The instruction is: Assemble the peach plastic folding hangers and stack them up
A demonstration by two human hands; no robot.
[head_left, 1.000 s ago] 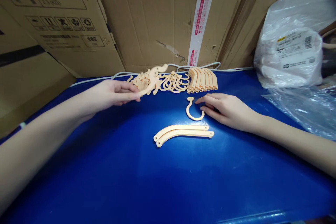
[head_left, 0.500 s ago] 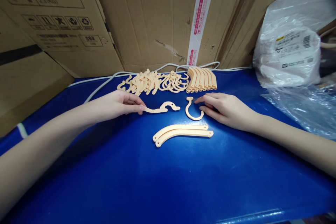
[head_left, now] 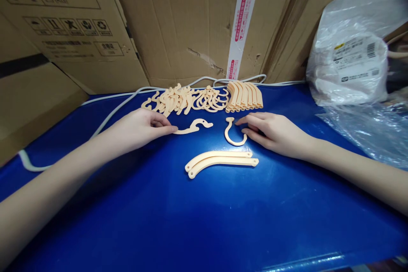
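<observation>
Between the thumb and fingers of my left hand [head_left: 148, 125] is the tail end of a flat cream plastic piece [head_left: 193, 128], its curved end with a small hole pointing right. My right hand [head_left: 266, 131] pinches the tip of a cream plastic hook [head_left: 232, 136], whose flat foot points up and away from me. In front of both hands two curved cream arms [head_left: 223, 162], with holes at their ends, lie side by side on the blue table [head_left: 204, 216].
Behind my hands are a heap of flat curved pieces [head_left: 175, 100], a pile of hooks [head_left: 210, 100] and a row of curved arms [head_left: 245, 95]. A white cable [head_left: 140, 90] runs along cardboard boxes [head_left: 191, 34]. Plastic-wrapped goods [head_left: 353, 63] stand at right.
My left hand has drawn the flat curved piece slightly left and away from me. My right hand and the hook have stayed almost still.
</observation>
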